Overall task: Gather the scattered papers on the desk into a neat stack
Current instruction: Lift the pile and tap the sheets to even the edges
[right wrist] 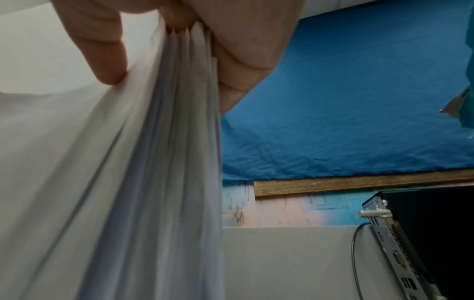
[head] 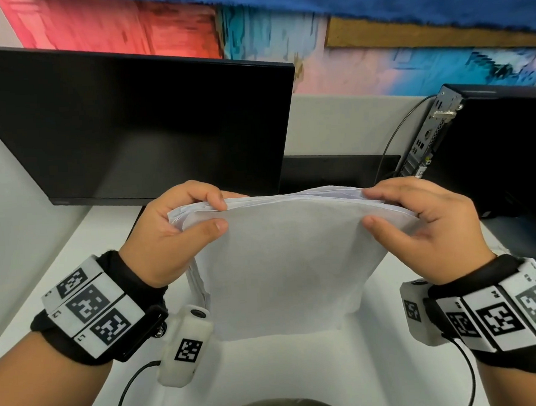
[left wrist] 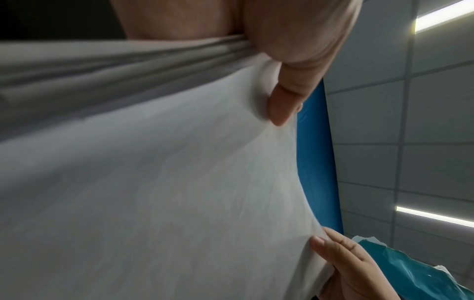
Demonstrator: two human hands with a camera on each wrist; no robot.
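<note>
A stack of white papers point(head: 283, 264) hangs upright above the white desk point(head: 302, 373), held by its top edge. My left hand point(head: 198, 213) pinches the upper left corner, thumb in front and fingers behind. My right hand point(head: 395, 204) pinches the upper right corner the same way. In the left wrist view the front sheet of the papers point(left wrist: 153, 192) fills the frame, with my left thumb point(left wrist: 284, 101) pressed on it. The right wrist view shows the papers point(right wrist: 164, 182) edge-on, several sheets slightly fanned, between my right thumb point(right wrist: 102, 52) and fingers.
A black monitor point(head: 136, 123) stands at the back left. A black computer case point(head: 492, 145) with a cable stands at the back right. A grey partition and a colourful wall lie behind. The desk's front edge is near my body.
</note>
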